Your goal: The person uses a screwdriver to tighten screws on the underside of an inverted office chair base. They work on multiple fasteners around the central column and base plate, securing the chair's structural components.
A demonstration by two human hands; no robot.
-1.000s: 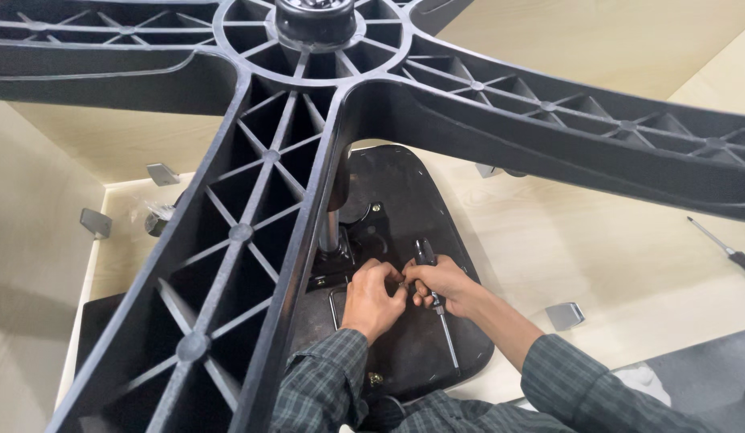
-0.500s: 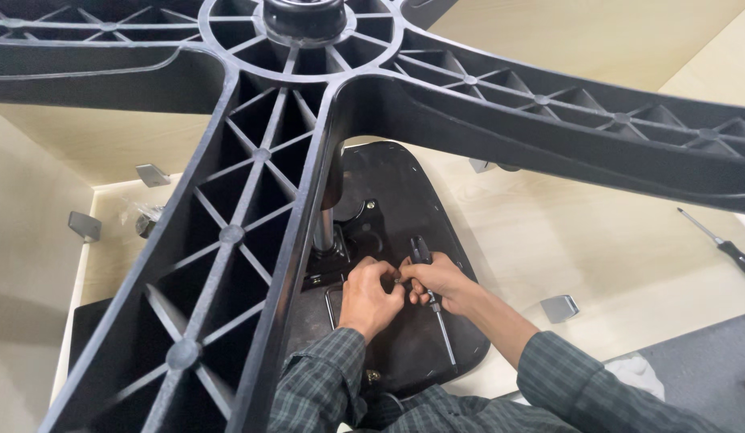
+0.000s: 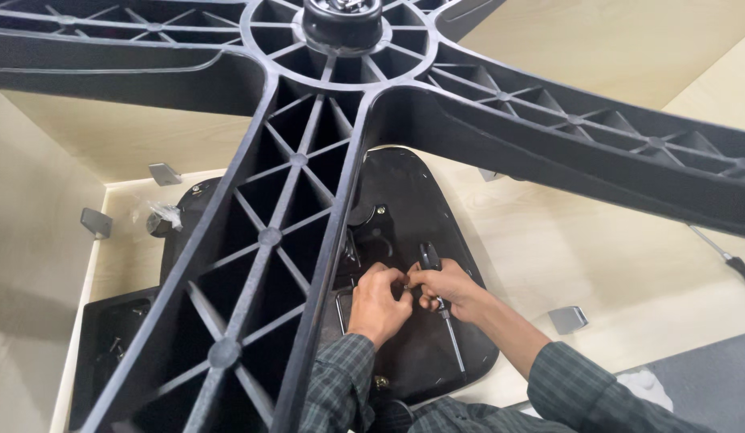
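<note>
Both hands meet over the black seat underside (image 3: pixel 437 200), which lies flat on the pale worktop (image 3: pixel 597 256) beneath the ribbed black star base (image 3: pixel 308 200) filling the upper view. The left hand (image 3: pixel 378 305) has its fingers curled shut on a small part too small to identify, touching the right hand (image 3: pixel 446 290), whose fingers are wrapped around a black-handled screwdriver (image 3: pixel 438 301) with its shaft pointing back toward the person. A second screwdriver (image 3: pixel 729 258) lies well apart at the right edge, and grey metal brackets (image 3: pixel 567 319) sit on the worktop.

Black-handled screwdriver (image 3: pixel 437 281) upright-tilted over black seat underside (image 3: pixel 412 200), shaft down.
</note>
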